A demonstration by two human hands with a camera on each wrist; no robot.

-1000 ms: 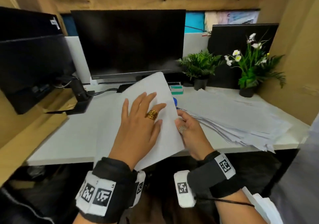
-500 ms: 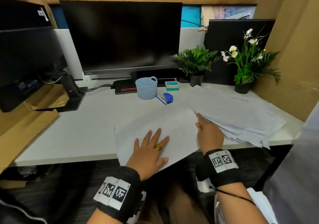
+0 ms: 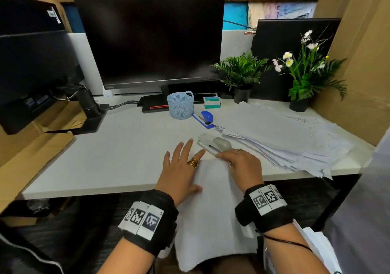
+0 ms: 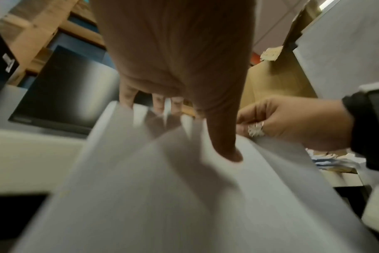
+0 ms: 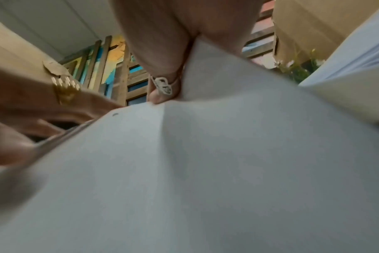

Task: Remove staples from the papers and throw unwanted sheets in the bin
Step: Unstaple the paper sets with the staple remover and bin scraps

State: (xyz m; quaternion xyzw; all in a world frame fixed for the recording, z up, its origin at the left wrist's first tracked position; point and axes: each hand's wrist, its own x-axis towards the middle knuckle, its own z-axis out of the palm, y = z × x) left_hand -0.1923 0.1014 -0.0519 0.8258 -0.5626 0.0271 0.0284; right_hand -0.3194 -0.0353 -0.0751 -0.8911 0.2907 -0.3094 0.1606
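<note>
We had the sheet (image 3: 213,206) hanging off the desk (image 3: 118,147) edge, low centre of the head view. Our left hand (image 3: 181,172) lay flat on it, fingers spread, probably to stop it sliding, while our right hand (image 3: 242,166) pinched its top right corner to pull. The paper stack (image 3: 280,136) sat right of centre, and we couldn't spot any bin.

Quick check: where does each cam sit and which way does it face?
Head: above, facing down at the desk; shows both hands and wristbands.
Left wrist: under the left hand, along the fingers to the sheet.
Right wrist: under the right hand, whose grip pinches the sheet.
All three share the sheet.
</note>
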